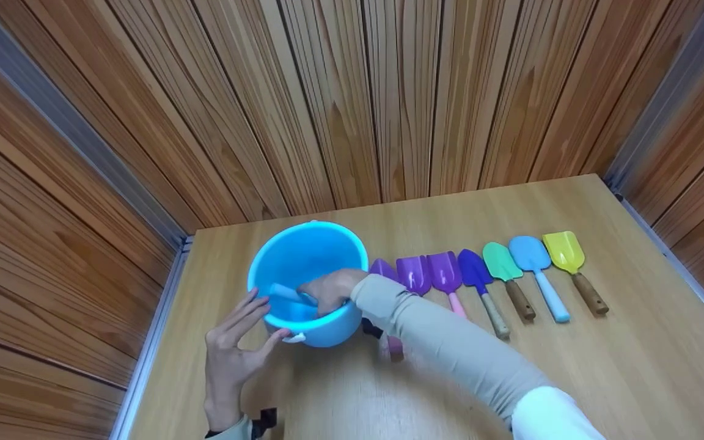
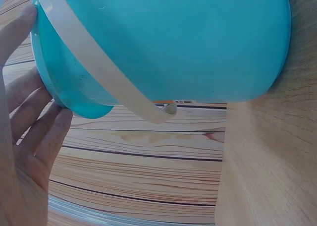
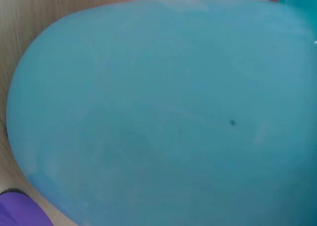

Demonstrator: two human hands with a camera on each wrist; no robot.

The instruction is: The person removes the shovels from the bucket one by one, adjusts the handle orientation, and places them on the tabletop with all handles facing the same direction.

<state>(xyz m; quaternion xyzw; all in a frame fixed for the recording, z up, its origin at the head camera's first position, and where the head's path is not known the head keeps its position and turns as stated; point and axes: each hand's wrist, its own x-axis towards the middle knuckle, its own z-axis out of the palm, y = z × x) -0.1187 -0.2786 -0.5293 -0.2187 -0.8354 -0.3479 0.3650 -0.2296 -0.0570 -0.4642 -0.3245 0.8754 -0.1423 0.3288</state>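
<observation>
A bright blue bucket (image 1: 300, 244) stands upright on the table. My left hand (image 1: 236, 354) rests against its rim, fingers nearly straight and spread at the left side, thumb at the front. In the left wrist view those fingers (image 2: 47, 129) touch the rim beside the white bucket handle (image 2: 99, 62). My right hand (image 1: 332, 290) reaches over the right rim and down inside, gripping a light blue handle-like piece (image 1: 286, 294); its other end is hidden. The right wrist view is mostly the bucket's outer wall (image 3: 148, 112).
Right of the bucket lies a row of toy shovels: several purple ones (image 1: 414, 274), a dark blue one (image 1: 474, 267), a green one (image 1: 502, 261), a light blue one (image 1: 529, 252) and a yellow one (image 1: 564, 250). My right sleeve (image 1: 443, 336) covers some handles. Wood-panelled walls (image 1: 352, 110) enclose the table.
</observation>
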